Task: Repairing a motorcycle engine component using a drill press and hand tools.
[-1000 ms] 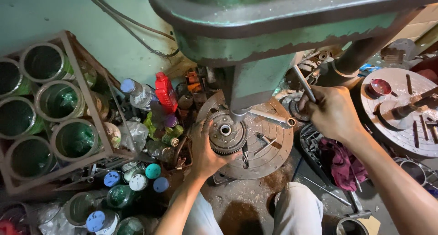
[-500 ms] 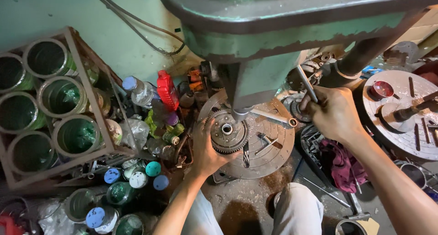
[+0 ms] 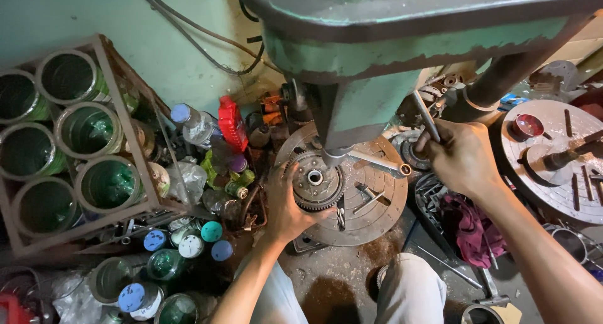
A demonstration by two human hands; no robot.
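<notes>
Currently left hand grips rim of round toothed grey steel gear hub on drill-press round slotted table; heavy, stiff, oily, best held by rim. Right hand clenched on thin metal feed lever.

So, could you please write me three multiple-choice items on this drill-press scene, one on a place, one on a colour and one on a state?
1. Where does the toothed round part lie?
A. on the round slotted table
B. in the wire rack
C. on the person's knee

2. What colour is the plastic bottle by the wall?
A. blue
B. red
C. white

3. What is the right hand doing?
A. resting open and empty
B. gripping the metal lever
C. holding a rag

Answers:
1 A, it sits on the table under the spindle, with the left hand against it.
2 B, its body is bright red.
3 B, its fingers are closed around the lever.
</notes>
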